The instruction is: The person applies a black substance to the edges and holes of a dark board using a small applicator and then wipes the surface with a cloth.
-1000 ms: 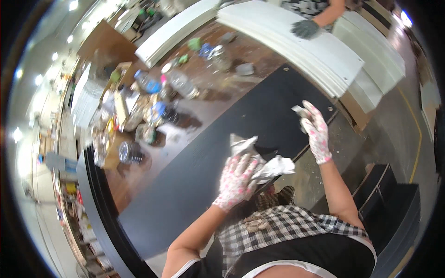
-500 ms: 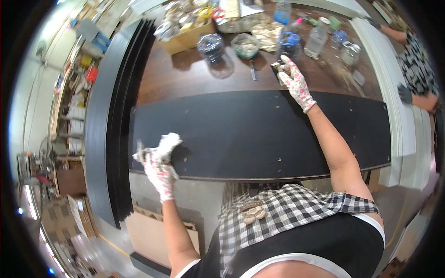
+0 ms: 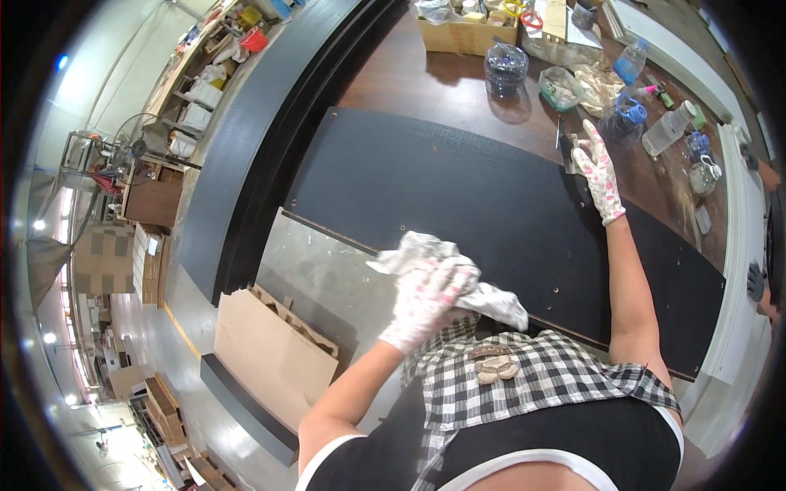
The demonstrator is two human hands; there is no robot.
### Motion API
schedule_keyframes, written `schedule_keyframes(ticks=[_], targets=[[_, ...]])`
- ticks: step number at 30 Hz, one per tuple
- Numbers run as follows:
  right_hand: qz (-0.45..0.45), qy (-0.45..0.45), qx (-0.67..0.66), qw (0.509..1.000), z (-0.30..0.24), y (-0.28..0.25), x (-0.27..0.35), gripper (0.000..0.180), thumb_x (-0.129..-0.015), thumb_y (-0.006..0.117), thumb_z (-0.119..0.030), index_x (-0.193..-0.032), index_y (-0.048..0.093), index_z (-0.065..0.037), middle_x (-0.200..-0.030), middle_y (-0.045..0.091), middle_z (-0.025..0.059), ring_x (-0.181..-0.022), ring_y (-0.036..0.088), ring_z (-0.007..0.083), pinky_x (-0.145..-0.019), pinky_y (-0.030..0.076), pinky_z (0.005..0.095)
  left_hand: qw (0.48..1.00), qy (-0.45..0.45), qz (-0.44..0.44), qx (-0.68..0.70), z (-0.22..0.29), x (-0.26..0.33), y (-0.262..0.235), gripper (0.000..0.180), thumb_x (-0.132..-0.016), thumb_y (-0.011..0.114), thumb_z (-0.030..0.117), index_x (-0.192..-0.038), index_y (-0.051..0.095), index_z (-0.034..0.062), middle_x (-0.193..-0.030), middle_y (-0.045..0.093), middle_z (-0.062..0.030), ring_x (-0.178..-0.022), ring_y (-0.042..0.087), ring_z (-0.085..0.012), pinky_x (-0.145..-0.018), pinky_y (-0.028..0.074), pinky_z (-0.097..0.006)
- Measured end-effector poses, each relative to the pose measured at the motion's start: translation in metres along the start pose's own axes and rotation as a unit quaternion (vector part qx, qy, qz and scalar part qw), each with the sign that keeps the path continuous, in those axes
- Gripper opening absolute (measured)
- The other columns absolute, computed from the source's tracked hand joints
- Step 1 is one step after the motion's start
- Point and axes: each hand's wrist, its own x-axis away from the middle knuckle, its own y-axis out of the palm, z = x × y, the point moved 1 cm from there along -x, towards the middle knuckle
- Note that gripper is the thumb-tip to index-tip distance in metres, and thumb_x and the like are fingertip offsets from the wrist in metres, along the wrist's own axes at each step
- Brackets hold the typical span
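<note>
My left hand [image 3: 430, 304], in a white glove with pink spots, is closed on a crumpled white cloth [image 3: 501, 306]. It is over the near edge of a long dark panel [image 3: 483, 196], in front of my checked apron. My right hand [image 3: 602, 178], gloved alike, is at the panel's far edge. Its thumb and fingers close on a small dark flat piece [image 3: 566, 149] with a pale patch, whose kind I cannot make out. The panel lies flat on a brown tabletop [image 3: 458, 78] and has several small holes.
Stacked dark boards [image 3: 270, 131] stand left of the panel. Along the far side are a cardboard box [image 3: 467, 37], a dark jar [image 3: 506, 67], a green bowl [image 3: 560, 88] and several bottles. Another person's gloved hand [image 3: 755, 281] shows at the right, beside white boards. A flat carton [image 3: 266, 352] is at lower left.
The view has turned, so the panel now slants. My left hand has brought the cloth from the panel's left end along its near edge. My right hand has drawn nearer the panel with the dark piece.
</note>
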Motion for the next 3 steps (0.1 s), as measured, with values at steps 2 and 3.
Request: schedule_keyframes(ticks=[2,3], targets=[[0.009,0.002,-0.015,1.0,-0.002,0.004,0.007,0.065,-0.096,0.065,-0.015,-0.154,0.037,-0.012,-0.122,0.055,0.0033,-0.11,0.052,0.0121,-0.101,0.042,0.0281,0.995,0.026,-0.074,-0.054,0.025,-0.009,-0.001,0.077,-0.077,0.075,0.035,-0.147,0.046,0.0237,-0.147,0.047,-0.0096,-0.133,0.047,-0.0355,-0.101,0.042,-0.055],[0.018,0.0,-0.013,1.0,-0.004,0.004,0.015,0.065,-0.096,0.065,-0.015,-0.154,0.037,-0.012,-0.122,0.055,0.0033,-0.11,0.052,0.0121,-0.101,0.042,0.0281,0.993,0.06,-0.035,-0.094,0.025,-0.007,0.011,0.076,-0.079,0.072,0.035,-0.149,0.044,0.0241,-0.149,0.046,-0.0104,-0.133,0.047,-0.0357,-0.101,0.042,-0.055]])
